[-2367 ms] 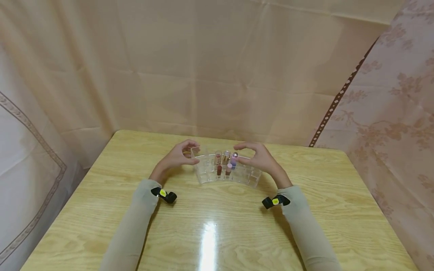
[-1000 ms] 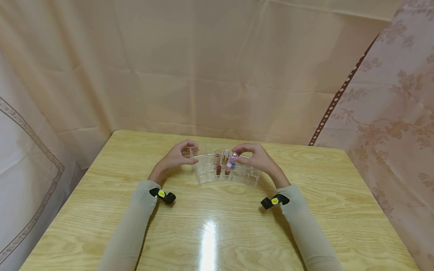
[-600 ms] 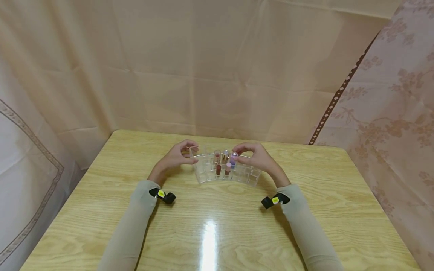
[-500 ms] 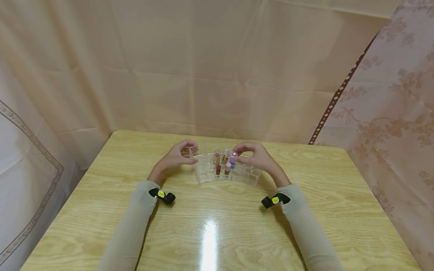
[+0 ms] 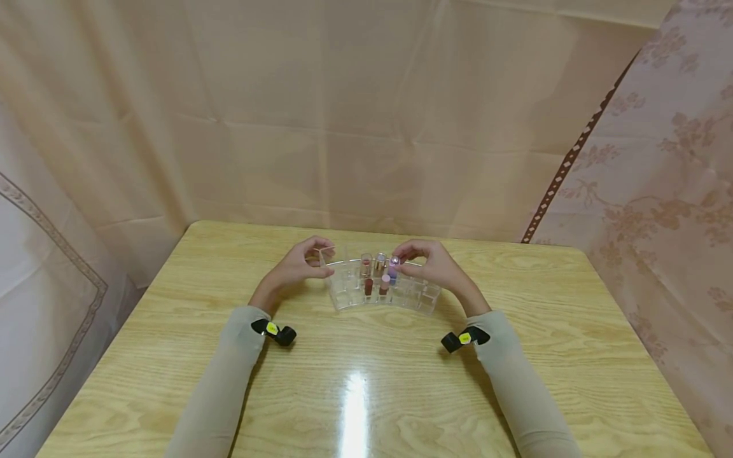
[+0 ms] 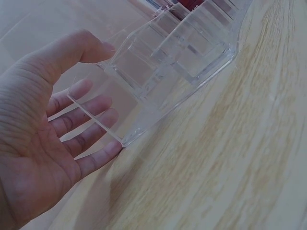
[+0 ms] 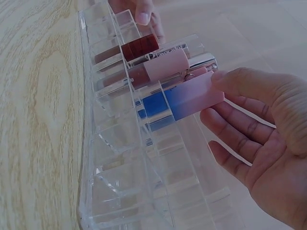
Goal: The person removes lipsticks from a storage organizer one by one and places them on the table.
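A clear, curved lipstick organizer (image 5: 349, 298) with stepped compartments stands on the table. My left hand (image 5: 296, 263) holds its left end, thumb at the front and fingers behind the side panel (image 6: 103, 122). A lipstick tube fading from pink to blue (image 7: 192, 98) stands in a back-row compartment. My right hand (image 5: 433, 263) pinches its top between thumb and index finger, the other fingers loosely bent. Left of it in the back row are two more lipsticks, one clear-cased (image 5: 366, 265), one gold and silver (image 5: 380, 263). In front stand a dark red tube (image 7: 140, 47) and a pink-capped tube (image 7: 168, 64).
The light wood table (image 5: 321, 375) spreads around the organizer, with a bright glare patch near the front. Beige curtain cloth (image 5: 275, 127) hangs behind the far edge. Patterned cloth (image 5: 676, 191) hangs on the right. Small cameras sit at both wrists.
My right index finger and thumb have come together on the top of the pink-and-blue lipstick tube. My left hand and the organizer have stayed in place.
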